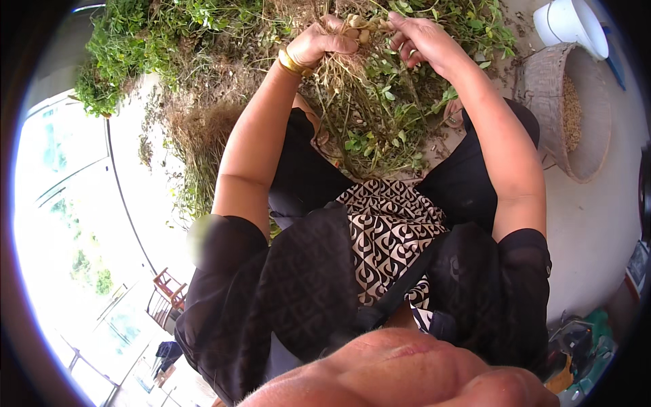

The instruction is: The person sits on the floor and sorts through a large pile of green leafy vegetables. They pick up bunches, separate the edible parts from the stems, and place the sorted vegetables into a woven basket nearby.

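Observation:
My left hand [333, 41], with a gold bangle [294, 63] at its wrist, grips the root end of an uprooted peanut plant. Pale peanut pods [362, 28] and stringy roots [341, 68] stick out around its fingers. Just to the right is my right hand [424, 43], fingers partly curled and fingertips at the edge of the pod cluster. Whether it pinches a pod is not clear. Leafy peanut stems [376, 127] hang down and lie between my knees, below both hands.
More peanut plants [203, 30] are heaped ahead and to the left, beside a bundle with dry roots [208, 127]. On the right, a woven basket [546, 76] leans over, holding many peanuts [571, 117]. A white bucket [567, 25] is beyond it. A wooden chair [170, 290] stands behind left.

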Demonstrator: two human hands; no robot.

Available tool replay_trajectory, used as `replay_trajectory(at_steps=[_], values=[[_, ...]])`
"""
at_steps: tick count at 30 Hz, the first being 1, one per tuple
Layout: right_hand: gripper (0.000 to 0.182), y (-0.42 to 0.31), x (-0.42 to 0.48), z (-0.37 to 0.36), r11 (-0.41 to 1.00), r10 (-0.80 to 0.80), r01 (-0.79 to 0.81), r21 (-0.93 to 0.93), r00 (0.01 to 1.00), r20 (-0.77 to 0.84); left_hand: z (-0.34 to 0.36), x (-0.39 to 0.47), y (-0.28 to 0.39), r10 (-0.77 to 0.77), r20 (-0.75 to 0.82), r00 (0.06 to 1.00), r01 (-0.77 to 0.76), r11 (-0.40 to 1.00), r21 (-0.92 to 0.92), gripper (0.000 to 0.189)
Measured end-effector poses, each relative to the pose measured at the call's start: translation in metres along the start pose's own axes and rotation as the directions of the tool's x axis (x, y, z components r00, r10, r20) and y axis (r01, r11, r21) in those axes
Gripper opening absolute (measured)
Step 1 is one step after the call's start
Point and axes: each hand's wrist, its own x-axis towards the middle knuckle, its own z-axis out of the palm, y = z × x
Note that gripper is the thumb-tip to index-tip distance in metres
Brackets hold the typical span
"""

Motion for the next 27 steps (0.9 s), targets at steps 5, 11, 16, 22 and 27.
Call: replay_trajectory(at_steps=[5, 11, 16, 22, 27], values=[[0.055, 0.009, 0.021, 0.015, 0.92, -0.135, 0.061, 0.386, 0.977, 0.167, 0.014, -0.008, -0.001, -0.063, -0.084, 0.994, 0.061, 0.998, -0.026, 0.022], [0.011, -0.03, 0.03, -0.005, 0.871, -0.09, -0.084, 0.483, 0.941, 0.326, 0.013, -0.015, -0.002, -0.047, -0.111, 0.993, 0.046, 0.999, -0.008, 0.021], [0.009, -0.03, 0.036, -0.011, 0.824, -0.116, -0.098, 0.558, 0.935, 0.335, 0.01, -0.016, -0.007, -0.136, -0.175, 0.975, 0.12, 0.988, -0.097, 0.02], [0.006, -0.028, 0.033, -0.013, 0.82, -0.09, -0.072, 0.568, 0.964, 0.251, 0.01, -0.014, -0.023, -0.12, -0.345, 0.931, 0.122, 0.992, -0.016, 0.029], [0.031, 0.001, 0.04, -0.01, 0.919, -0.198, 0.063, 0.389, 0.927, 0.318, 0.013, -0.009, -0.013, -0.169, -0.34, 0.925, 0.193, 0.98, 0.038, 0.025]])
